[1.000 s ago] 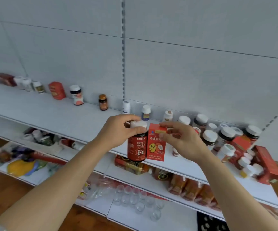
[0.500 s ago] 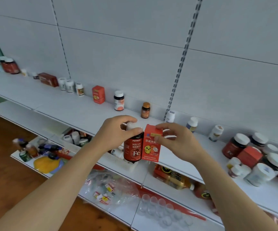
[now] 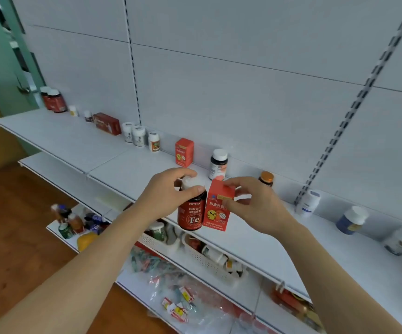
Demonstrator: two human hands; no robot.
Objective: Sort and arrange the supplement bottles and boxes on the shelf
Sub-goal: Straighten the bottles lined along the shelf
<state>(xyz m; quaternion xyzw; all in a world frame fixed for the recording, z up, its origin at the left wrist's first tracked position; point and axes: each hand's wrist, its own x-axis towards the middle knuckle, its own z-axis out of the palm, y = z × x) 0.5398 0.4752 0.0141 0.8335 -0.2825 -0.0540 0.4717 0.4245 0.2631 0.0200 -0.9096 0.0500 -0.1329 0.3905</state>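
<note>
Honestly, left hand (image 3: 164, 194) grips the red bottle (image 3: 191, 208) by its cap, right hand (image 3: 253, 203) pinches the red box (image 3: 217, 208); probably set both upright along the shelf's (image 3: 113, 169) back edge, beside the matching box (image 3: 184, 152).

Lighting: bright, even and diffuse; the source is not seen. The white metal shelf (image 3: 113, 153) and the pale back panels above it are lit without glare.

Shadows: soft and faint; a weak one is cast on the shelf just behind the red cardboard box with a yellow chick print (image 3: 215, 213).

Sharpness: the box print and the "Fe" label of the dark red round bottle with a white cap (image 3: 191, 213) beside it are rendered legibly. Goods below the shelf are smeared and blurred.

Distortion: wide-angle bending is seen; the slotted black uprights (image 3: 354, 104) above the shelf lean outward towards the frame edges.
</note>
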